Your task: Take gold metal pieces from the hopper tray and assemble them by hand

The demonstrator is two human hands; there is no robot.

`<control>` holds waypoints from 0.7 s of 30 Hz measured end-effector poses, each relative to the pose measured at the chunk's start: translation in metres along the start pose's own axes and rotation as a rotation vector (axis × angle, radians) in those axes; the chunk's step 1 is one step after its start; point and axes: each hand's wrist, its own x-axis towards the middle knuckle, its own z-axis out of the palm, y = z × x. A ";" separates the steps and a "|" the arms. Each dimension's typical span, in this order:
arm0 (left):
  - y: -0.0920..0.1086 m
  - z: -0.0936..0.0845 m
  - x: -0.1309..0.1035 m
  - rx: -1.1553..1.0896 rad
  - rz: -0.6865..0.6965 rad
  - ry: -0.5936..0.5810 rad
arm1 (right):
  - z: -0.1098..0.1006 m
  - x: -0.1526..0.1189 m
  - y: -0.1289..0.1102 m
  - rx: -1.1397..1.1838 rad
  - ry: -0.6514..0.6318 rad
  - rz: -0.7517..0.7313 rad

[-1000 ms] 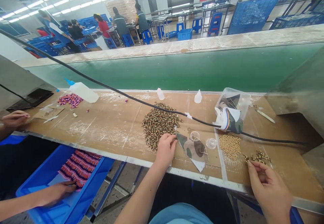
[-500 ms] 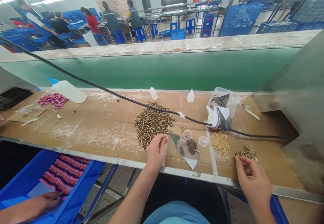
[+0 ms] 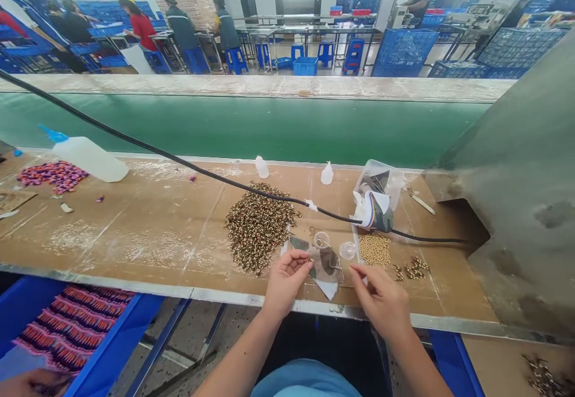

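My left hand (image 3: 287, 280) pinches a small patterned piece (image 3: 310, 260) over the left part of a camouflage cloth (image 3: 330, 263). To the cloth's right, my right hand (image 3: 381, 298) has thumb and fingertips close together; anything between them is too small to make out. A large heap of small gold-and-dark pieces (image 3: 258, 226) lies left of the cloth. Right of it are a pile of tan beads (image 3: 375, 249) and a small group of the patterned pieces (image 3: 415, 268). A small clear round dish (image 3: 347, 250) sits beside the cloth.
A black cable (image 3: 215, 176) crosses above the table. Behind stand two small white bottles (image 3: 262, 167) and a clear box (image 3: 393, 178) with cloth. A large bottle (image 3: 96, 157) and pink pieces (image 3: 54, 176) lie left. Another person's hand (image 3: 38, 380) is at the blue bin (image 3: 121, 337). Metal housing stands right.
My right hand has moved left from the small group of pieces to beside the cloth. My left hand has moved from the heap's edge over the cloth. The view has shifted.
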 end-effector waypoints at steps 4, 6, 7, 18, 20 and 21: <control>-0.004 -0.004 0.000 0.017 0.055 -0.052 | 0.026 0.015 -0.013 -0.130 -0.013 -0.080; -0.004 -0.006 0.000 0.013 0.005 -0.085 | 0.035 0.020 -0.015 -0.202 0.017 -0.077; -0.004 -0.007 0.000 0.003 -0.031 -0.100 | 0.038 0.022 -0.016 -0.225 0.027 -0.079; 0.001 -0.004 0.001 -0.250 -0.147 -0.122 | 0.045 0.035 -0.017 -0.231 -0.031 -0.108; 0.003 -0.001 0.002 -0.341 -0.193 -0.120 | 0.044 0.036 -0.017 -0.243 -0.049 -0.119; 0.004 0.000 0.003 -0.376 -0.210 -0.122 | 0.044 0.037 -0.017 -0.245 -0.057 -0.120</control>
